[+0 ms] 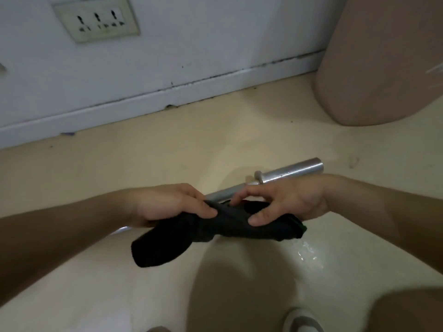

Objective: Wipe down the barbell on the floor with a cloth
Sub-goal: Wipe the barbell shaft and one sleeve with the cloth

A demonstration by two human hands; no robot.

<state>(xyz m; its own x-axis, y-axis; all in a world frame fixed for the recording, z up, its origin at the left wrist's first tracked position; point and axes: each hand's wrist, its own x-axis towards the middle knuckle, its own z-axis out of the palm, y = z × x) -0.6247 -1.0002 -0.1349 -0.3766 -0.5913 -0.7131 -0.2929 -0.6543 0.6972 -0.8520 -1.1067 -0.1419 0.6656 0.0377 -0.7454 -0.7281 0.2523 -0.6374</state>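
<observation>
In the head view, both hands met over the middle of the scene with a dark cloth (215,226) stretched and twisted between them. The left hand (167,204) was closed around one end, fingers wrapped over the top, and a loose tail of fabric drooped below and to the outside of its palm. The right hand (287,202) pinched the other end — thumb pressing from underneath, index finger curled on top, the remaining fingers lifted slightly apart. A hint of green showed at the cloth's edge below the right wrist.

The barbell (292,171) lay on the pale floor (167,152), just beyond the knuckles of both hands. Its thick sleeve and collar showed past the right hand's fingertips, while the thinner shaft ran under the cloth and reappeared as a sliver beneath the left wrist. Whether the cloth touched the shaft could not be told; it seemed held just above it.

The cloth looked soft, limp and light, the sort that bunches easily, so a firm grip at each end, as held, would suit it, or a single palm wrapping it round the shaft. The barbell appeared rigid, smooth, heavy metal, likely to roll on the glossy floor — better wiped where it lay than lifted.

Farther off, beyond the hands, stood a wall with a triple socket (96,21), and a pinkish rounded object (383,68) sat beyond the right forearm.
</observation>
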